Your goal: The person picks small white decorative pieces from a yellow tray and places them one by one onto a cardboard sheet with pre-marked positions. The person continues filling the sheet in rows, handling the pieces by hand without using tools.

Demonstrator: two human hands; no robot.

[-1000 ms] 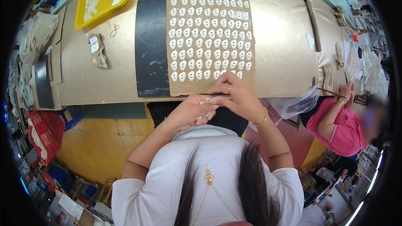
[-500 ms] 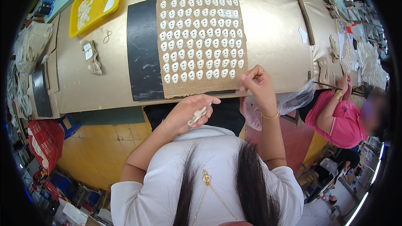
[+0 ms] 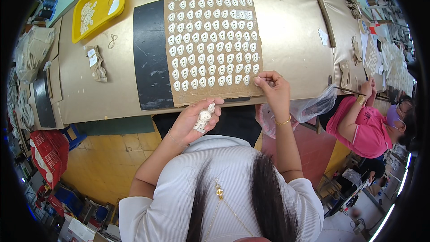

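Note:
A brown cardboard sheet [image 3: 215,93] lies on the table, covered in rows of small white rounded-triangle pieces [image 3: 210,58] with dark central marks. My left hand [image 3: 186,123], palm turned up at the table's front edge, is curled around a cluster of similar white pieces [image 3: 204,118]. At the sheet's lower right corner is my right hand [image 3: 274,90], thumb and forefinger pinched together beside the end of the bottom row. Whatever lies between those fingertips is too hidden to make out.
Under the sheet is a black board [image 3: 152,58]. A yellow tray [image 3: 101,6] with loose white pieces stands at the far left, near a tan bundle [image 3: 96,64]. A hammer [image 3: 324,18] lies right. Clear plastic [image 3: 313,103] hangs at the edge; a co-worker in pink [image 3: 358,127] sits right.
My left hand has opened a little, showing more of the white pieces. My right hand has moved slightly left and its fingertips now reach the sheet's corner.

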